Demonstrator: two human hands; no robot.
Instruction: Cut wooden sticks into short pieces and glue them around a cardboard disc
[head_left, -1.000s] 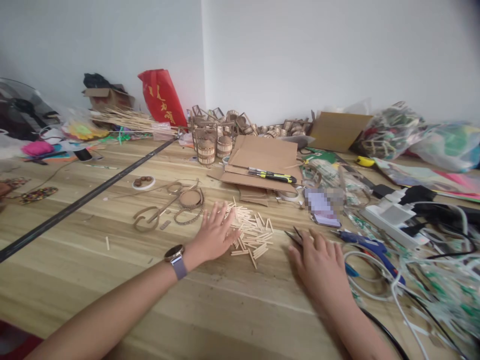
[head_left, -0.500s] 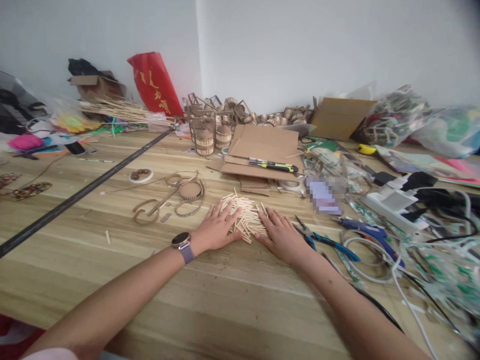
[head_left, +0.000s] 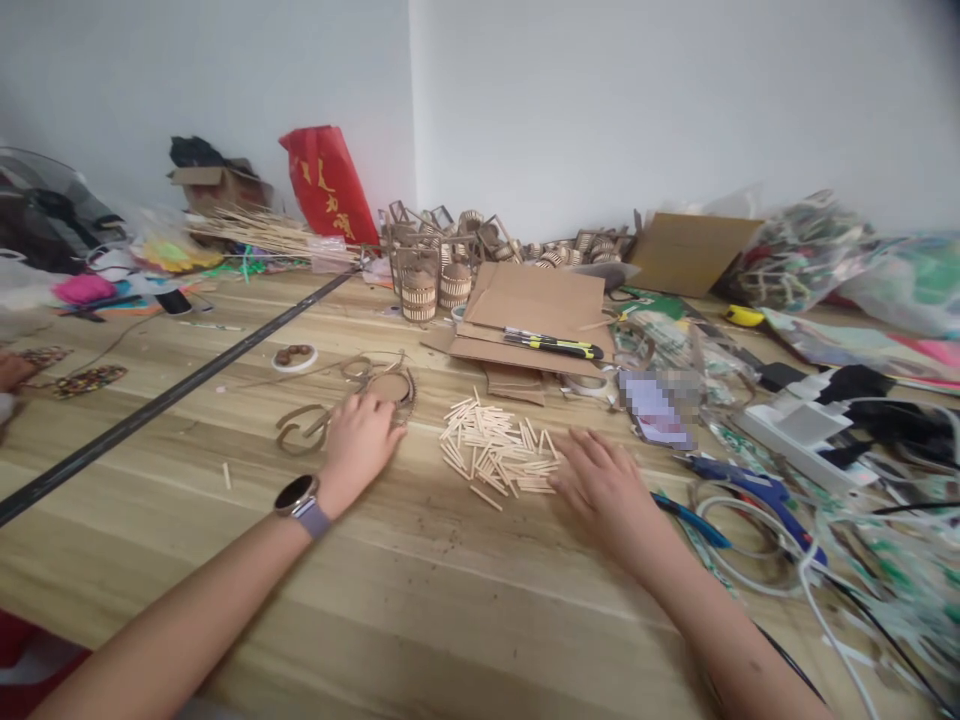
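Observation:
A loose pile of short wooden sticks [head_left: 491, 440] lies on the wooden table between my hands. My left hand [head_left: 361, 448], with a watch at the wrist, rests to the left of the pile, fingers apart and slightly bent. Its fingertips are at the near edge of a round cardboard piece [head_left: 390, 387] ringed by a brown strip; whether they touch it I cannot tell. Another curled brown strip [head_left: 300, 430] lies by that hand. My right hand [head_left: 600, 485] is open and flat, its fingertips at the pile's right edge. Blue-handled pliers [head_left: 694, 522] are partly hidden behind it.
Cardboard sheets [head_left: 536, 300] carry a utility knife [head_left: 551, 344] beyond the pile. Small stick-sided baskets [head_left: 418, 296] stand near the wall. At right are a phone [head_left: 656, 410], a glue gun [head_left: 742, 480], cables and a power strip [head_left: 799, 435]. Another person's hand [head_left: 13, 370] shows far left.
My right hand left the pliers, came in against the sticks, then drew slightly back. My left hand moved off the pile, leftward to the round cardboard piece. The sticks are pushed closer together.

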